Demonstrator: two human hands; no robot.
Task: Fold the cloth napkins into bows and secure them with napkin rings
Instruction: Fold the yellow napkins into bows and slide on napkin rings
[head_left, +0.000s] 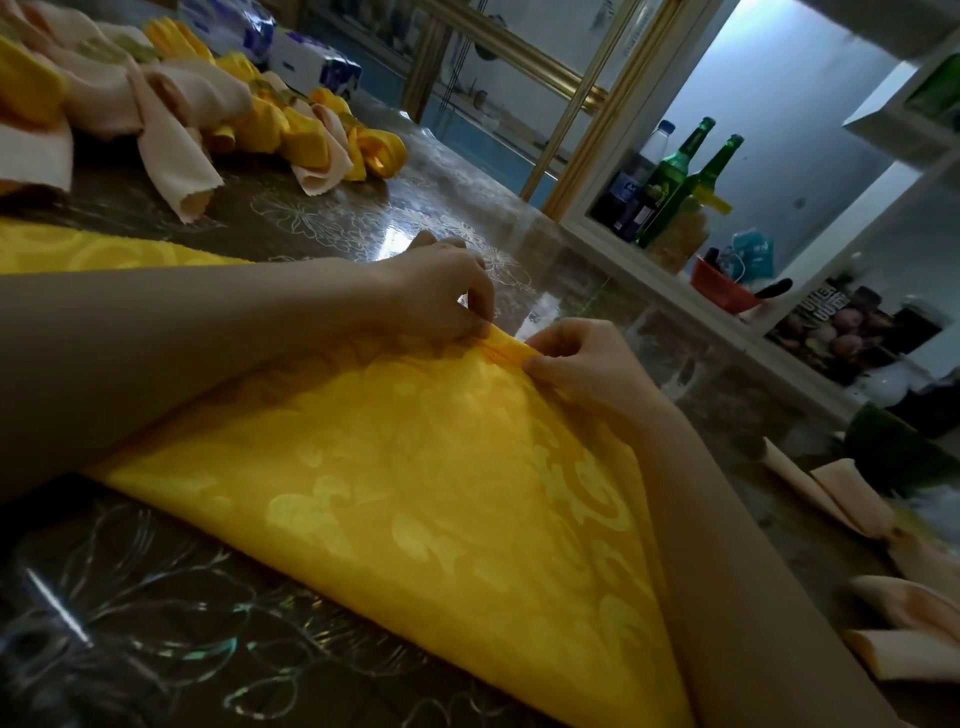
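Yellow napkin (415, 493): lies spread on the table (156, 623) in the middle of the view, a wide triangle of patterned cloth running from the near right up to a far tip between the two hands.
Left hand (441, 296): fingers curled, pinching the far tip of the napkin from the left side.
Right hand (582, 369): thumb and fingers pinch the same tip from the right; small gathers show in the cloth between the hands.
Step in hand: looks like the first pleating or rolling of the tip, with no bow shape formed yet and no ring on this cloth.
Done so far: a heap of folded napkins (218, 119), yellow and peach, sits far left. Several look bow-like, but whether rings hold them I cannot tell.
Near right: peach napkins (857, 509) lie folded at the table edge, their stage unclear.
Left to do: a second yellow cloth (78, 249) lies flat at the left, behind the left forearm, apparently unfolded.
Judgement: the batch is well under way, this piece barely begun.
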